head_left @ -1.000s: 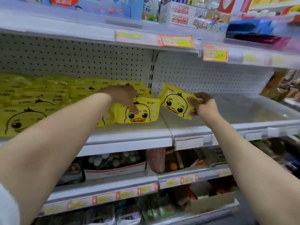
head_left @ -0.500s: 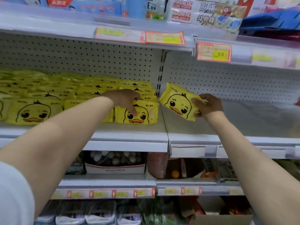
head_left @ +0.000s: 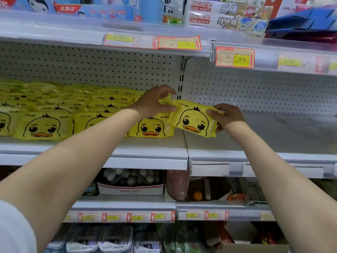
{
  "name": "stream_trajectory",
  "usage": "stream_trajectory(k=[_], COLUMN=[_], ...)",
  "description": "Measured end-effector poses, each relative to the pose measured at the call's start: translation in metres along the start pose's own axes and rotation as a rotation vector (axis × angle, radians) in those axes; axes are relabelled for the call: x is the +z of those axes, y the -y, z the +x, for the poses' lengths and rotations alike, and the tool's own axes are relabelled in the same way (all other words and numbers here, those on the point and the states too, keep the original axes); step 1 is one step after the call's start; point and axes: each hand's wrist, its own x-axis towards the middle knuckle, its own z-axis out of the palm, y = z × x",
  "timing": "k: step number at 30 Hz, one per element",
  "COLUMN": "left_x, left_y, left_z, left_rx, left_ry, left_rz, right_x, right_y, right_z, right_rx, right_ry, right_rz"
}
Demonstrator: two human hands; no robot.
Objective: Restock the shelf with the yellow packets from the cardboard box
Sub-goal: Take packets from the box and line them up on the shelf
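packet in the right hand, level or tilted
Tilted: the held packet slopes down toward the right hand gripping its right end, unlike the level front-row packet beside it.

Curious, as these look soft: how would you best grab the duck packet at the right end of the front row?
I'd pinch the front packet by its right short edge, from the right: neighbours crowd its left and back, but the shelf there leaves room. The right hand grips its own packet likewise.

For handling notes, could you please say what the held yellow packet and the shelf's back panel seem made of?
Yellow packet: probably soft plastic film, glossy; it creases under the right hand's grip. Back panel: likely painted metal, matte white, with regular holes.
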Motion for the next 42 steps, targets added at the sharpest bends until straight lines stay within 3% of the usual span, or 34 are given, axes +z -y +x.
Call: stream_trajectory(k=[7, 15, 26, 28, 34, 42], left_x=[0.030, 0.042, 0.065, 0.066, 0.063, 0.066], left_y=[-0.014, -0.017, -0.027, -0.028, -0.036, -0.033], left_z=[0.003, 0.007, 0.012, 0.013, 0.018, 0.014], left_rx=[-0.012, -0.054, -0.134, -0.106, -0.131, -0.135], left_ry=[0.097, -0.050, -0.156, -0.121, 0.205, 0.185], left_rz=[-0.233, -0.320, -0.408, -0.326, -0.136, -0.154], right_x=[-0.002, -0.014, -0.012, -0.012, -0.004, 0.001], right_y=[0.002, -0.003, -0.024, -0.027, -0.030, -0.034], right_z=[-0.011, -0.018, -0.020, -0.020, -0.018, -0.013], right_rx=[-0.021, -0.060, -0.041, -0.022, -0.047, -0.048], right_ry=[0.122, 0.246, 0.195, 0.204, 0.139, 0.101], right_rz=[0.028, 0.164, 0.315, 0.354, 0.342, 0.339])
